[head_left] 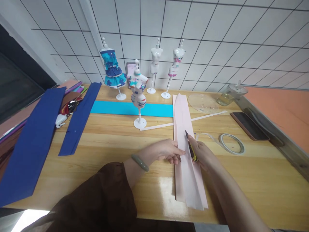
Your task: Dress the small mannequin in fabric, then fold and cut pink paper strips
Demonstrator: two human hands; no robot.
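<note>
Several layers of pale pink paper or cloth [182,120] lie lengthwise on the wooden table [113,141], the near end spread into loose strips. My left hand [170,150] pinches the left edge of an upper layer between thumb and fingers. In my right hand [200,150] is a small yellow and black cutting tool [192,153], its dark pointed tip over the pink layers. The lower part of the tool is hidden by my fingers and the pink layer. A bright blue strip [156,110] meets the pink layers from the left.
Four doll-size mannequins stand behind, the nearest [138,93] in front of the blue strip. Dark blue pieces [31,141] and earphones [60,120] lie left. To the right are a tape roll [232,144], a phone [249,125], a clear plate [203,103] and a glass jar [225,98].
</note>
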